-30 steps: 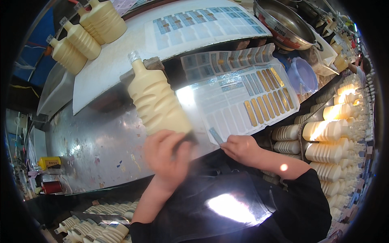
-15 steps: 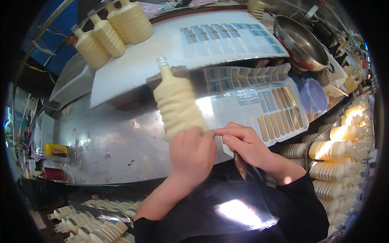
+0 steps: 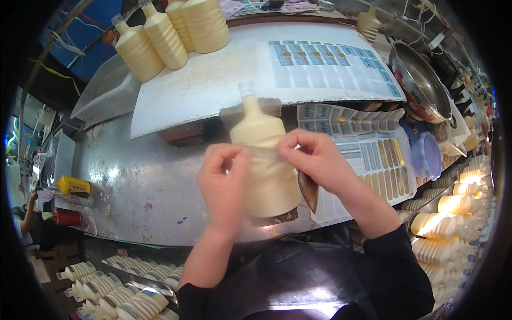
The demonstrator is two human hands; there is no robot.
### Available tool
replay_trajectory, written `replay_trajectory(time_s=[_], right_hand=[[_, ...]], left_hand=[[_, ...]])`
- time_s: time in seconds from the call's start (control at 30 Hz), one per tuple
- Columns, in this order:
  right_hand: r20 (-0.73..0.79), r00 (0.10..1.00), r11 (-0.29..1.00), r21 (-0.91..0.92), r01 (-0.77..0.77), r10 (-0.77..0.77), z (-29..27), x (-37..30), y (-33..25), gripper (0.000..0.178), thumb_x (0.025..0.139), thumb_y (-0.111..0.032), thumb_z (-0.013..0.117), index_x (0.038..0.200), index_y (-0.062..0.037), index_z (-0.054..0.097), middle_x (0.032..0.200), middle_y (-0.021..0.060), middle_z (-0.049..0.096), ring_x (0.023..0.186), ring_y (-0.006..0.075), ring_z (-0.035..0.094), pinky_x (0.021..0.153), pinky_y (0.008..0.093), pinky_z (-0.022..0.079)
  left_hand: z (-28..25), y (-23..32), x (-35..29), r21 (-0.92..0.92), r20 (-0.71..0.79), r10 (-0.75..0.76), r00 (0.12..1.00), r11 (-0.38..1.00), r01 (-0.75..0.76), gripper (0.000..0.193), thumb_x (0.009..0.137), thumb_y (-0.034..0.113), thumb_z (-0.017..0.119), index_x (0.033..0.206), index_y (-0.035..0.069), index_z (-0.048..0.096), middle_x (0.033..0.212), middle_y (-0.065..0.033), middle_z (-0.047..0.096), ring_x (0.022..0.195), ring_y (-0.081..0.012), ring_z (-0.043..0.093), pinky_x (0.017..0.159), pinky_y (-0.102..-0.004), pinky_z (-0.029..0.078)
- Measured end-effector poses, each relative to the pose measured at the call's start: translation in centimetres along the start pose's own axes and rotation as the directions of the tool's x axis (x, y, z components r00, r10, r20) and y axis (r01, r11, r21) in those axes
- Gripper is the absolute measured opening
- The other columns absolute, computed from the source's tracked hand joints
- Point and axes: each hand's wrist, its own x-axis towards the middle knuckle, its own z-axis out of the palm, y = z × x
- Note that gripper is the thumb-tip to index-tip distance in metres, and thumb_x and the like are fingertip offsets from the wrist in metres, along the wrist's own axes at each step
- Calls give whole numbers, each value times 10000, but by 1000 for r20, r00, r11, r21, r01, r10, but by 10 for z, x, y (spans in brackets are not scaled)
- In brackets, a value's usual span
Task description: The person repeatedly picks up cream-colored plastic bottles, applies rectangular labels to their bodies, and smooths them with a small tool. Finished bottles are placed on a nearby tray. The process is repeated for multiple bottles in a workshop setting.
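A cream bottle (image 3: 269,186) with wavy ridges and a clear threaded neck lies before me, neck pointing away. A brown block (image 3: 228,118) is under its shoulder end and another (image 3: 290,215) under its base. Across the bottle's middle stretches a thin, translucent strip (image 3: 262,153), faint and slightly blurred. My left hand (image 3: 220,178) pinches its left end; my right hand (image 3: 314,157) pinches the right end. A brown, pointed, blade-like tool (image 3: 308,193) hangs below my right palm, held by fingers I cannot see. Sheets of gold and blue labels (image 3: 386,173) lie right of the bottle.
A white board (image 3: 234,53) behind bears another label sheet (image 3: 320,64) and several cream bottles (image 3: 165,40). At right stand a metal pan (image 3: 421,74) and a lilac basin (image 3: 426,154). Racked bottles (image 3: 440,229) fill the lower right. A yellow bottle (image 3: 73,185) sits left.
My left hand has moved up from the bottle's base, and my right hand up beside it; the strip now spans the bottle. The view has shifted, and the bottle appears straighter.
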Motion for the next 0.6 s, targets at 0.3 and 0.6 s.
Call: replay_trajectory(time_s=[0.3,0.6], right_hand=[[-115,988,944,-326,56,-99,-2,45,-7,163,912,-151,737,874,-9,666,782,-35,629,716,15,563,621,212,455],[-101,994,947,-321,4,-39,-3,47,-18,143,896,-130,741,852,-21,659,760,-49,618,668,-5,540,569,187,423]], left_hand=[[-4,-41,28,-205,11,-221,975,954,219,114,934,95,723,942,8,649,1003,-20,617,895,-93,566,830,-254,470],[0,-39,31,-377,62,-374,925,850,369,307,991,152,689,1245,-2,613,1148,-71,651,1034,-117,603,910,-279,501]])
